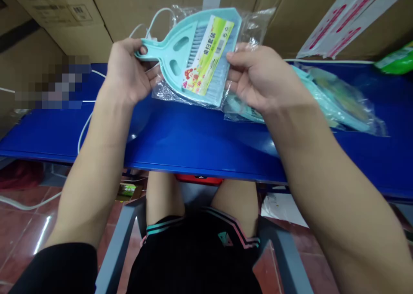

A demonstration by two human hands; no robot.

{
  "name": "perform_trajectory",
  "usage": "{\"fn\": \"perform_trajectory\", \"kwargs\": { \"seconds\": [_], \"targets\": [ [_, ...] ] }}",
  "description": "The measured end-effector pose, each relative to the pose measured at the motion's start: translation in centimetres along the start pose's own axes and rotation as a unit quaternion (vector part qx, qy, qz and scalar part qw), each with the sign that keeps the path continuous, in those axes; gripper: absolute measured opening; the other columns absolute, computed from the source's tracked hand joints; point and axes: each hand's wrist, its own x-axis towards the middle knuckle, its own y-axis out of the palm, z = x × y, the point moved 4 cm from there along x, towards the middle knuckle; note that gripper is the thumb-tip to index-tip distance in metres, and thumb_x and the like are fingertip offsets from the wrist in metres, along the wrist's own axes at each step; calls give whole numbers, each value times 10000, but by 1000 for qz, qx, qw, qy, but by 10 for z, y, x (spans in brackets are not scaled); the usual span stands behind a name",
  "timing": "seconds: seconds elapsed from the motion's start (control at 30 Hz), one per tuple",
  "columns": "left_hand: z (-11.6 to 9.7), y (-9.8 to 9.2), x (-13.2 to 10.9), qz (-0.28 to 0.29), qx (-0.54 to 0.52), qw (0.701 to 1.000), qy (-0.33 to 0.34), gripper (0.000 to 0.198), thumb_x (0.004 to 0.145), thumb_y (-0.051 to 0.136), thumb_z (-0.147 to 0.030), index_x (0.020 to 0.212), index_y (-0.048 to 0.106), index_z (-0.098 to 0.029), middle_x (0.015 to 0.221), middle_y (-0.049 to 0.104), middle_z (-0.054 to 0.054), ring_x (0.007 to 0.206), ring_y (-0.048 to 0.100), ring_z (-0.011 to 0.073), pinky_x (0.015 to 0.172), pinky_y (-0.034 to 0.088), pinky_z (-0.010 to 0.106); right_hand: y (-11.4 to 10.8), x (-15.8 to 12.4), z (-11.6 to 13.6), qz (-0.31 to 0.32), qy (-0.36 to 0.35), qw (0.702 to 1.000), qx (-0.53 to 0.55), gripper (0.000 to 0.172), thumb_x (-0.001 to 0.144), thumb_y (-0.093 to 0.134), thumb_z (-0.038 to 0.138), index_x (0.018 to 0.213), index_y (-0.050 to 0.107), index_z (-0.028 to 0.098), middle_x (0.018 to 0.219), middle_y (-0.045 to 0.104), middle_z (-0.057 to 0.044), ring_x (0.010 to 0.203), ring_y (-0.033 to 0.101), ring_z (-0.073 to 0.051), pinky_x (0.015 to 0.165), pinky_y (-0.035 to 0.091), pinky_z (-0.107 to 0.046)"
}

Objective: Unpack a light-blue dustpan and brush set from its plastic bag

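We are holding a bagged mint-green dustpan (167, 53) up over the blue table (193, 143), our left hand (127, 72) gripping its handle, our right hand (258, 77) pinching the clear bag (254, 25), both firm so it cannot slip.

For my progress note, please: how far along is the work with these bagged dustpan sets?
Done: one bagged dustpan-and-brush set lies on the blue table. In hand: the left hand and right hand hold a second bagged set, light blue. Left: this view cannot show how many remain.
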Motion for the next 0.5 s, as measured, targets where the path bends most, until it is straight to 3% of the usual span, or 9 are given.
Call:
{"fn": "perform_trajectory", "kwargs": {
  "seconds": [0.1,0.23,0.5],
  "targets": [
    [1,1,-1,-4,-8,1000,0,334,1039,437,-174,722,341,-223,745,551,18,593,599,131,496,505,210,2,-2,2,-10,2,1000,21,213,971,511,129,856,604,283,894,758,-52,1142,751,-204,1060,664,-408],
    [4,-2,3,-1,-23,1000,-18,300,1022,483,-167,740,406,-233,750,565,29,629,617,129,572,578,222,2,-2,3,-24,1,999,30,233,998,494,110,854,605,255,986,773,-60,1070,762,-197,1024,669,-400],
    [1,-4,1,-8,-23,1000,-12,232,1005,532,-186,783,473,-218,753,603,36,656,634,128,569,557,215,-4,5,2,0,6,999,36,224,987,510,105,834,568,257,871,745,-42,1083,748,-185,1064,633,-386]
  ]
}}
